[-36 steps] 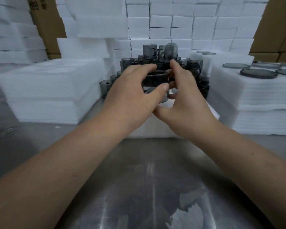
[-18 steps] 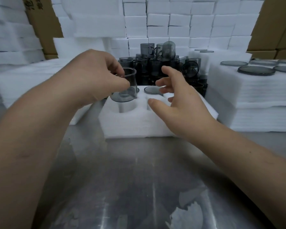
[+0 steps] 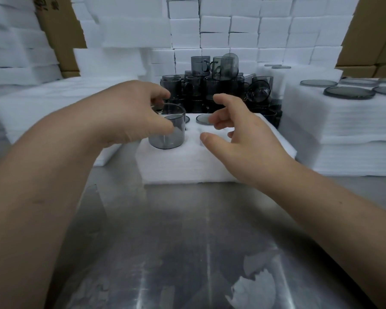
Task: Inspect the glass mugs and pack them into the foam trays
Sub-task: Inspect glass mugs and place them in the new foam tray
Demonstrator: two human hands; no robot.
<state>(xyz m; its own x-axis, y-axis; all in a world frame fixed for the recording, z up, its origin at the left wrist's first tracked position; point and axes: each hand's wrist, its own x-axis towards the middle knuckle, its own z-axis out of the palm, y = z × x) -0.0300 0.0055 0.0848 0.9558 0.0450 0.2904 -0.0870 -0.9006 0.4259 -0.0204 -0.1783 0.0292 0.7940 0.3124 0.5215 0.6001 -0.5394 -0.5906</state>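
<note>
A white foam tray (image 3: pixel 187 166) sits on the steel table in front of me. My left hand (image 3: pixel 129 117) grips a smoky grey glass mug (image 3: pixel 168 132) by its rim, with the mug standing in the tray's near-left pocket. My right hand (image 3: pixel 239 139) hovers over the tray's right side with fingers spread and holds nothing. A grey glass lid (image 3: pixel 204 119) lies in the far pocket, partly hidden by my right fingers. A pile of grey glass mugs (image 3: pixel 218 85) stands behind the tray.
Stacks of white foam sheets (image 3: pixel 343 130) rise on the right, with several grey glass lids (image 3: pixel 348 92) on top. More foam stacks (image 3: pixel 31 103) lie at the left, foam blocks and cardboard boxes (image 3: pixel 374 30) behind. The steel table (image 3: pixel 187 253) spreads toward me.
My left hand took a mug from the pile, carried it left and lowered it into the tray's near-left pocket. My right hand let go and drew back over the tray.
</note>
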